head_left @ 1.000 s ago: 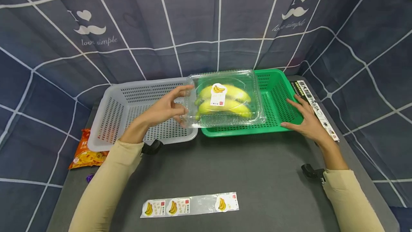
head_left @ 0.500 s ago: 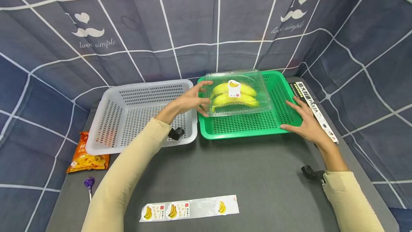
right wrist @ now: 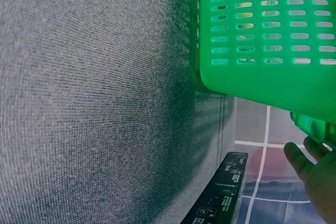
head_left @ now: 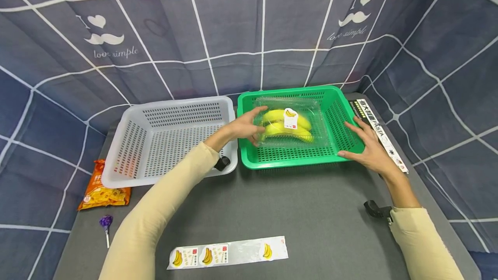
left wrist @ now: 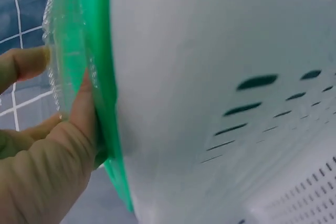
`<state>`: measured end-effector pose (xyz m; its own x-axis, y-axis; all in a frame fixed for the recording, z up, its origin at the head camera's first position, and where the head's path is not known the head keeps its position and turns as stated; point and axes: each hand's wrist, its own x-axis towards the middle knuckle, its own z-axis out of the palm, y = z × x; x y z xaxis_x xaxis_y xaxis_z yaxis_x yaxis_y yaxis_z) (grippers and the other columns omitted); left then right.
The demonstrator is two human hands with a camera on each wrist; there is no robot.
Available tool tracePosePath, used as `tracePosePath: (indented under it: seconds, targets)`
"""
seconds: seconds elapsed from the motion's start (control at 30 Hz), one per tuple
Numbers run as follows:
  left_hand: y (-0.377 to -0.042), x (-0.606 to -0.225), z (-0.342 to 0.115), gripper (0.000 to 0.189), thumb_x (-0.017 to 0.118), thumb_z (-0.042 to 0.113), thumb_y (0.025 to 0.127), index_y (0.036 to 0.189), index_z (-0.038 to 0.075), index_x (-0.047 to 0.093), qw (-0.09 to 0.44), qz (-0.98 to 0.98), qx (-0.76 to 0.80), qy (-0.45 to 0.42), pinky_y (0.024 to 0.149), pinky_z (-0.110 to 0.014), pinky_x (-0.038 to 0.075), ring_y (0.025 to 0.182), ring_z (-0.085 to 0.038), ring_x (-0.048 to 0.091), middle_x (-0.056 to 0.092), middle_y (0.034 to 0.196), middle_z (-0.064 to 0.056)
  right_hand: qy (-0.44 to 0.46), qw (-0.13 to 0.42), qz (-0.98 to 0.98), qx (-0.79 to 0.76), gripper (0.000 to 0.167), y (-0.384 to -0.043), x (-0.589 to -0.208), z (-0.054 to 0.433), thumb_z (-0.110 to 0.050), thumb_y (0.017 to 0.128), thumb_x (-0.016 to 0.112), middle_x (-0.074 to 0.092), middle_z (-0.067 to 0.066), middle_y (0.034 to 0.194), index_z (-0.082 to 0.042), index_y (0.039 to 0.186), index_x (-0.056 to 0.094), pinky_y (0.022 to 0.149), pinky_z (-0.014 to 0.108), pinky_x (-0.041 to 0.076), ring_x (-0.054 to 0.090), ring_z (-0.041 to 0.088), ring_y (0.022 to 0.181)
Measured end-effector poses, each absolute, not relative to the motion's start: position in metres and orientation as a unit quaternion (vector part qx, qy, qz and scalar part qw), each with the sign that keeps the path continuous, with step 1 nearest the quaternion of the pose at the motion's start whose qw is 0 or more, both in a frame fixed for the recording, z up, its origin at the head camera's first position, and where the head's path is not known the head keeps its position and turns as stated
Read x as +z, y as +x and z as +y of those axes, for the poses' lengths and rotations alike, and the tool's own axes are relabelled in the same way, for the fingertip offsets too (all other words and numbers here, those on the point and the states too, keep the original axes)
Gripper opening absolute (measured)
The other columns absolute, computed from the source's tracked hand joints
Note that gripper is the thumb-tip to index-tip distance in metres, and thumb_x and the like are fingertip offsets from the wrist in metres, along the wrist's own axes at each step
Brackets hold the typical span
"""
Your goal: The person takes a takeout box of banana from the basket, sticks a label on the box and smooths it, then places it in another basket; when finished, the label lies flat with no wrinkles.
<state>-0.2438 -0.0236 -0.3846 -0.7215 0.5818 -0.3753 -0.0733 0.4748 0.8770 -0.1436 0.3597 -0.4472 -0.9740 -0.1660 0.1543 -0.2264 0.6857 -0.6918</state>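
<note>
A clear plastic clamshell box of bananas point(head_left: 292, 135) lies inside the green basket point(head_left: 288, 162) in the head view, a banana sticker point(head_left: 290, 119) on its lid. My left hand point(head_left: 245, 126) pinches the box's left edge, reaching over the basket's left rim. In the left wrist view, the thumb point(left wrist: 81, 108) and fingers lie on either side of the box edge point(left wrist: 65, 72). My right hand point(head_left: 367, 148) has its fingers spread at the green basket's right end; whether they touch the rim cannot be told.
A grey basket point(head_left: 175, 180) stands left of the green one. An orange snack bag point(head_left: 103, 189) and a purple lollipop point(head_left: 105, 221) lie at the left. A pasta box point(head_left: 379, 133) sits at the right. A banana sticker strip point(head_left: 245, 252) lies in front.
My left hand has carried the clamshell box rightward from between the two baskets and lowered it into the green basket. The right hand has stayed almost still.
</note>
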Motion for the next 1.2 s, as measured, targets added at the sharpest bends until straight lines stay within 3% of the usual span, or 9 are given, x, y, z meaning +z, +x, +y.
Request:
tracePosePath:
  seconds: [0.17,0.37,0.73,1.2]
  targets:
    - [-0.244,-0.3829,-0.0223,0.075,0.058,0.015,0.099,0.159,0.02,0.012,0.323,0.828,0.415,0.192,0.089,-0.047,0.054,0.097,-0.039,0.068,0.009,0.165,-0.012,0.095,0.031,-0.921,0.377,0.095,-0.1433,-0.4468,0.3584,-0.022,0.075,0.085,0.007,0.009,0.165,-0.016,0.154,0.032,0.103,0.079,0.008,-0.004,0.04,0.15]
    - [-0.2435,-0.3828,-0.0241,0.076,0.062,0.026,0.097,0.158,0.012,0.018,0.31,0.851,0.365,0.215,0.109,-0.045,0.04,0.098,-0.04,0.068,0.018,0.163,-0.012,0.091,0.02,-0.92,0.382,0.094,-0.1431,-0.4465,0.3578,-0.021,0.076,0.085,0.005,0.007,0.166,-0.018,0.154,0.033,0.103,0.079,0.008,-0.006,0.038,0.15]
    - [-0.2421,-0.3833,-0.0262,0.074,0.062,0.03,0.096,0.156,0.011,0.023,0.326,0.84,0.376,0.217,0.111,-0.044,0.038,0.119,-0.034,0.061,0.022,0.163,-0.008,0.091,0.019,-0.921,0.378,0.093,-0.1416,-0.4439,0.358,-0.022,0.077,0.084,0.005,0.009,0.165,-0.016,0.154,0.032,0.103,0.079,0.007,-0.007,0.038,0.15]
    - [-0.242,-0.3842,-0.0284,0.076,0.064,0.031,0.095,0.156,0.01,0.024,0.317,0.842,0.367,0.236,0.115,-0.044,0.032,0.12,-0.027,0.06,0.025,0.162,-0.007,0.088,0.015,-0.922,0.377,0.094,-0.1416,-0.444,0.3587,-0.022,0.077,0.084,0.004,0.006,0.166,-0.018,0.154,0.032,0.103,0.079,0.009,-0.006,0.037,0.151]
